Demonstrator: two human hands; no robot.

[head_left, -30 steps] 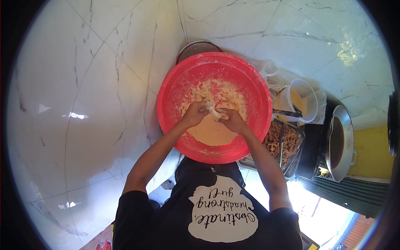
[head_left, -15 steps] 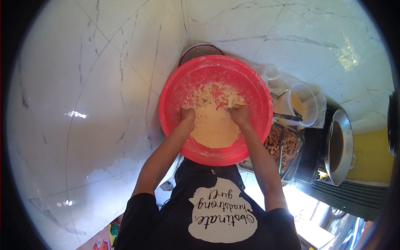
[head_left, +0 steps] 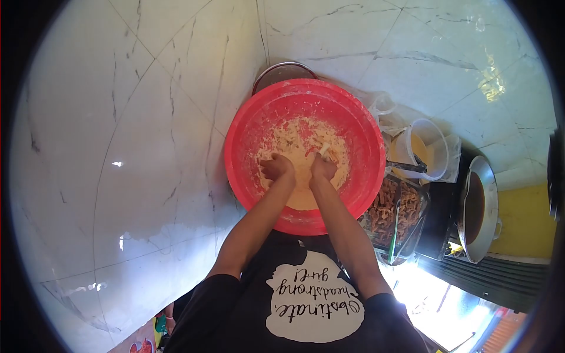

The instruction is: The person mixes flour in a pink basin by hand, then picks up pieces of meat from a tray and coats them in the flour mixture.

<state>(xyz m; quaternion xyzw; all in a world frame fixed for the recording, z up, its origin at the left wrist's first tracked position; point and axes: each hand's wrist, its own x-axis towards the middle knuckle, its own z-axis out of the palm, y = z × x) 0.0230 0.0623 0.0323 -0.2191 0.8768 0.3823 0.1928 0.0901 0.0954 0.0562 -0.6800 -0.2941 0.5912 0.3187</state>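
Observation:
A large red basin holds pale flour, with lumpy coated pieces towards its far side. My left hand is in the basin's left half, over the flour, its fingers apart and partly dusted. To its right, my right hand has its fingers closed round a pale coated strip that sticks out at the fingertips. The two hands are apart, and flour hides some of the fingertips.
Right of the basin are a clear tub of yellowish liquid, a glass tray of brown strips with green-handled tongs, and a pan of dark liquid. Marbled tiled walls rise behind and left. A round rim shows behind the basin.
Both hands have moved inward, closer together and slightly nearer my body. My left hand has opened. The flour between them is more covered by the hands and wrists.

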